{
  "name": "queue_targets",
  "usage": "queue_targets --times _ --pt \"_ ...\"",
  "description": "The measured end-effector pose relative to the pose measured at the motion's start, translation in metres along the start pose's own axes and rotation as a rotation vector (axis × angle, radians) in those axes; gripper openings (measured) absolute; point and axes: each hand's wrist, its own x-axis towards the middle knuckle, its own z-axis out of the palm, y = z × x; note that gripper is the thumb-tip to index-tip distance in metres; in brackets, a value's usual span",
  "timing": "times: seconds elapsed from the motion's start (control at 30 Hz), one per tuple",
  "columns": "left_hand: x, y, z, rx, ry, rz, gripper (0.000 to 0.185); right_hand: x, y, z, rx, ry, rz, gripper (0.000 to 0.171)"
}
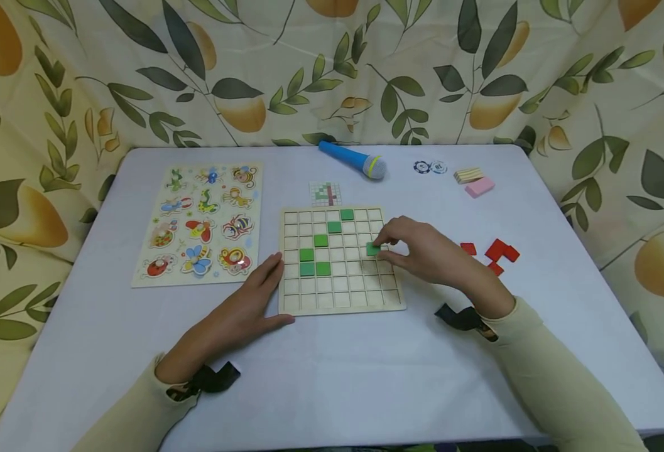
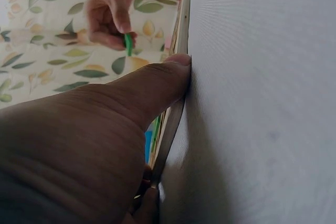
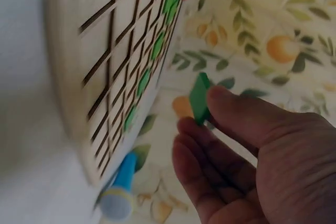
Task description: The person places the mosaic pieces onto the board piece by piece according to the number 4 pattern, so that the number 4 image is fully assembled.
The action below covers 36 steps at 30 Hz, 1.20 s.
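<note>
A wooden grid board lies in the middle of the table, with several green square tiles set in its cells. My right hand pinches one green tile just above the board's right side; the right wrist view shows that tile between thumb and fingers, clear of the grid. My left hand lies flat on the table with straight fingers, its thumb pressed against the board's left edge.
An insect peg puzzle lies at the left. A blue toy microphone, a small pattern card, two poker chips and pink and striped blocks sit at the back. Red tiles lie to the right.
</note>
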Motion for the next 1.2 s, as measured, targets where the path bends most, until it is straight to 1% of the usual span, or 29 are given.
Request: queue_targets --times 0.1,0.2,0.33,0.43,0.67,0.87,1.0,1.07,1.13,1.2 --pt "-0.001 0.000 -0.001 0.000 -0.001 -0.002 0.109 0.011 -0.013 0.011 -0.014 -0.076 -0.094 0.019" --pt "0.000 0.001 -0.001 -0.002 -0.005 -0.002 0.109 0.021 -0.021 0.023 -0.064 -0.114 -0.198 0.013" --pt "0.001 0.002 0.000 -0.006 -0.020 -0.013 0.110 0.031 -0.024 0.037 -0.140 -0.121 -0.314 0.009" --pt "0.002 0.002 0.000 -0.008 -0.027 -0.017 0.110 0.035 -0.025 0.043 -0.152 -0.110 -0.353 0.009" --pt "0.002 0.001 -0.001 -0.002 -0.014 -0.007 0.110 0.036 -0.029 0.048 -0.183 -0.059 -0.408 0.010" --pt "0.001 0.001 -0.002 0.002 -0.016 -0.002 0.110 0.032 -0.030 0.048 -0.170 -0.037 -0.396 0.010" --pt "0.000 0.000 -0.003 0.004 -0.008 -0.003 0.110 0.035 -0.030 0.046 -0.188 -0.058 -0.392 0.010" --pt "0.000 0.000 -0.003 -0.004 -0.006 -0.003 0.110 0.036 -0.029 0.042 -0.188 -0.073 -0.388 0.008" --pt "0.000 0.000 -0.002 -0.014 -0.011 -0.002 0.110 0.032 -0.027 0.034 -0.161 -0.074 -0.362 0.009" --pt "0.001 0.000 -0.002 -0.021 -0.016 -0.002 0.111 0.023 -0.021 0.020 -0.116 -0.037 -0.306 0.015"
